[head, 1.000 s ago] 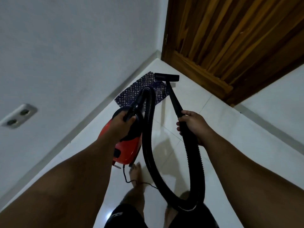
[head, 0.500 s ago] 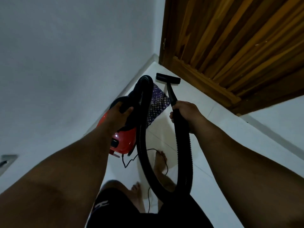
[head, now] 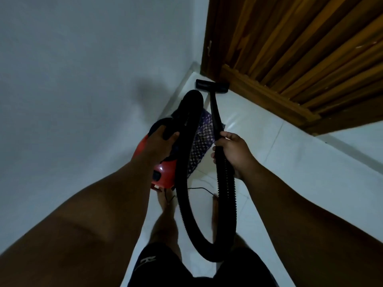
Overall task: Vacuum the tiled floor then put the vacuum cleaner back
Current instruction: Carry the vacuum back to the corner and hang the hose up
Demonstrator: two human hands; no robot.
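A small red vacuum cleaner point(head: 163, 175) hangs off the floor, and my left hand point(head: 159, 141) grips its black top handle. A black ribbed hose point(head: 184, 204) loops from its front down past my knees and back up. My right hand point(head: 230, 150) grips the hose where it joins the rigid black wand point(head: 214, 114). The wand's flat black nozzle point(head: 211, 85) sits at the far corner of the white tiled floor point(head: 290, 162), close to the base of the door.
A slatted wooden door point(head: 300, 48) fills the upper right. A plain white wall point(head: 83, 79) runs along the left. A purple patterned mat point(head: 200, 141) lies on the tiles under the hose. A thin black cord point(head: 199, 188) trails near my bare feet point(head: 163, 201).
I have stepped closer to the corner. The nozzle has moved forward over the mat toward the door's base, and the vacuum body has risen with my left hand.
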